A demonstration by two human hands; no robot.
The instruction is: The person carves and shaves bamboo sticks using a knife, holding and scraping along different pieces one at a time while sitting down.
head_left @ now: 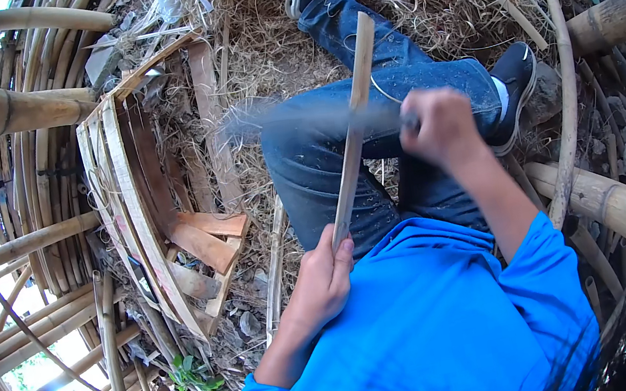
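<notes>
My left hand (323, 281) is closed round the lower end of a split bamboo strip (349, 166), which slants up and away over my bent leg. In my right hand (442, 126) is the dark handle of a long knife, its blade (310, 119) smeared by motion and pointing left. That blade lies across the strip's upper half in the view; whether it touches the bamboo I cannot tell. Under both is my leg in dusty blue jeans (300, 165). Near the knife handle a thin pale curl (382, 92) stands out against the jeans.
A slatted wooden crate (117, 156) lies at the left, with loose boards (203, 244) by it. Thick bamboo poles (614, 203) flank me on the right, and a bamboo wall (45, 187) rises at the left. Dry straw (439, 7) covers the ground; a small green plant (194, 375) grows lower left.
</notes>
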